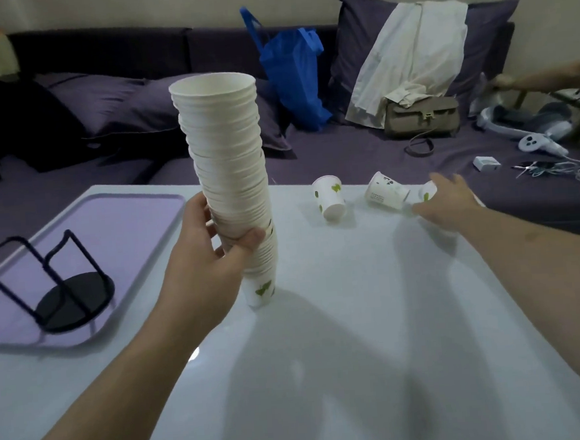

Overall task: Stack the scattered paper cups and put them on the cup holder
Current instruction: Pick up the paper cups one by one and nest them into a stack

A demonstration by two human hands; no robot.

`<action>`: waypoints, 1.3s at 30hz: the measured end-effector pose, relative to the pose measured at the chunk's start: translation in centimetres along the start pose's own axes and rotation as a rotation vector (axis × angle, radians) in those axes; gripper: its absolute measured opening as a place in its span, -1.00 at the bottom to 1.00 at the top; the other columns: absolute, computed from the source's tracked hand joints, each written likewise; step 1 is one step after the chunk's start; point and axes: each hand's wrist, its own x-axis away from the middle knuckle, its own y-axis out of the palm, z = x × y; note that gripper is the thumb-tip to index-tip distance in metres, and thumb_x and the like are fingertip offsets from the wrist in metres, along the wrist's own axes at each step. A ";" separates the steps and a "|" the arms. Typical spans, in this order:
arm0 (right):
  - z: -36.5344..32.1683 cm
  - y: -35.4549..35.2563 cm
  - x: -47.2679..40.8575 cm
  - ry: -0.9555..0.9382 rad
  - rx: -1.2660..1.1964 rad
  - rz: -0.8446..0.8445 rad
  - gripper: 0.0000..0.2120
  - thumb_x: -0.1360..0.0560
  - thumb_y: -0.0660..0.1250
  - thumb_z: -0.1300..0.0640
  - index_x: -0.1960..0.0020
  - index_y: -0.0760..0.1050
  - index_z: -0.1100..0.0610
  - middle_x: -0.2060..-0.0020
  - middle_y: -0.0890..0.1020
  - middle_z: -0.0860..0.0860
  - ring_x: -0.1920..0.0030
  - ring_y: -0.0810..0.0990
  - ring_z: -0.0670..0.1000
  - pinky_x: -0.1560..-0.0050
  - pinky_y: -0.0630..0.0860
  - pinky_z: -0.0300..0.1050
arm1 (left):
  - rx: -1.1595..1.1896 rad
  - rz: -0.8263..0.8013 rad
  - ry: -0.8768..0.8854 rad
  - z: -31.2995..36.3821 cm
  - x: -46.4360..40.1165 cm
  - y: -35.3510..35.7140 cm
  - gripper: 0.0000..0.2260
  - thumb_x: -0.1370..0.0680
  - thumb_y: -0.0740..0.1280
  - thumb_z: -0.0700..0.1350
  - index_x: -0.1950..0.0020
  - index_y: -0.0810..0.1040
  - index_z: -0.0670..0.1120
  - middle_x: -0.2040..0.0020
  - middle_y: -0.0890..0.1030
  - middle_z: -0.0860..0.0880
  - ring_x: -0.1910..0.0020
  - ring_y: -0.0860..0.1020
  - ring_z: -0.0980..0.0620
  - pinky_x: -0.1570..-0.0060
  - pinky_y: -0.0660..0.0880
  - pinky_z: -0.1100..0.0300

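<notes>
A glossy white table [341,336] fills the foreground, with a lilac tray [138,223] lying on its left part and a black wire cup holder [56,287] standing on that tray. Behind the table runs a dark purple sofa [311,153] carrying a blue bag [297,78], a pale garment [410,50] draped over a cushion, a tan handbag [422,117] and a white controller [537,142] among cables. The left hand [209,260] has thumb and fingers clamped around the lower part of a tall stack of paper cups [230,176], mouths up, leaning slightly, its bottom cup at or just above the tabletop. Its forearm runs down to the lower left corner. The right hand [448,202] reaches to the far right edge, fingers spread and blurred, closing around a small paper cup [427,191] lying there; whether the grip is complete cannot be told. Just beside it lie a tipped cup [386,190] and another cup with green leaf print [330,198], both loose on the table, well apart from the holder.
</notes>
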 end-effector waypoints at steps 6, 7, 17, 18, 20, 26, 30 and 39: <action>0.7 0.4 2.0 0.064 -0.029 0.096 -0.51 -0.50 0.36 0.20 -0.40 0.33 0.06 -0.38 0.36 0.28 -0.27 0.51 0.36 -0.08 0.44 0.10 | -0.015 -0.004 0.004 0.1 0.1 -0.2 -0.51 -0.60 0.50 -0.16 -0.38 0.38 0.21 -0.10 0.60 0.49 -0.11 0.55 0.52 0.10 0.48 0.60; 0.7 0.1 2.8 0.082 -0.044 0.103 -0.52 -0.50 0.35 0.19 -0.39 0.33 0.07 -0.38 0.36 0.28 -0.26 0.51 0.36 -0.08 0.42 0.09 | -0.015 -0.010 0.006 0.2 0.2 -0.3 -0.51 -0.60 0.50 -0.16 -0.39 0.38 0.21 -0.11 0.60 0.47 -0.12 0.56 0.51 0.08 0.50 0.57; -9.2 -5.6 14.4 -0.237 -0.599 0.209 -0.54 -0.46 0.47 0.05 -0.33 0.45 -0.03 -0.26 0.48 0.10 -0.13 0.57 0.15 0.15 0.60 -0.01 | -0.012 -0.033 -0.004 1.5 2.0 -2.4 -0.55 -0.61 0.48 -0.18 -0.36 0.38 0.16 -0.13 0.58 0.35 -0.02 0.52 0.57 0.13 0.43 0.63; -10.9 -6.4 16.0 -0.316 -0.703 0.194 -0.56 -0.45 0.49 0.05 -0.30 0.47 -0.03 -0.22 0.54 0.08 -0.12 0.59 0.12 0.16 0.61 -0.03 | -0.015 -0.030 -0.007 1.5 2.2 -2.8 -0.55 -0.61 0.49 -0.18 -0.34 0.38 0.18 -0.12 0.58 0.34 -0.01 0.52 0.57 0.14 0.44 0.63; -14.4 -8.2 19.6 -0.462 -0.932 0.127 -0.60 -0.47 0.53 0.10 -0.25 0.48 -0.01 -0.12 0.61 0.03 -0.10 0.64 0.08 0.11 0.69 -0.04 | -0.031 -0.023 -0.012 1.7 2.5 -3.6 -0.56 -0.60 0.49 -0.15 -0.30 0.38 0.23 -0.11 0.59 0.33 0.00 0.52 0.57 0.13 0.46 0.55; -22.6 -11.5 26.7 -0.735 -1.218 0.051 -0.62 -0.50 0.54 0.17 -0.25 0.48 0.11 -0.11 0.66 0.08 -0.05 0.67 -0.05 -0.02 0.73 0.03 | -0.066 -0.033 -0.018 2.3 3.5 -6.3 -0.61 -0.61 0.47 -0.15 -0.23 0.42 0.27 -0.11 0.60 0.32 0.01 0.50 0.59 0.12 0.44 0.49; -26.3 -12.0 28.7 -0.802 -1.303 0.055 -0.59 -0.49 0.56 0.20 -0.24 0.45 0.20 -0.16 0.65 0.21 0.00 0.67 -0.02 0.00 0.71 -0.01 | -0.074 -0.036 -0.038 2.3 3.6 -8.2 -0.59 -0.60 0.48 -0.13 -0.30 0.41 0.22 -0.11 0.61 0.30 0.02 0.51 0.59 0.04 0.45 0.35; -29.4 -9.2 30.5 -0.919 -1.199 -0.043 -0.60 -0.48 0.53 0.28 -0.23 0.45 0.12 -0.12 0.63 0.12 0.04 0.67 -0.01 0.01 0.68 -0.08 | -0.100 -0.027 -0.066 1.2 3.9 -10.3 -0.57 -0.59 0.50 -0.09 -0.36 0.44 0.22 -0.12 0.65 0.28 -0.07 0.56 0.43 -0.03 0.50 0.23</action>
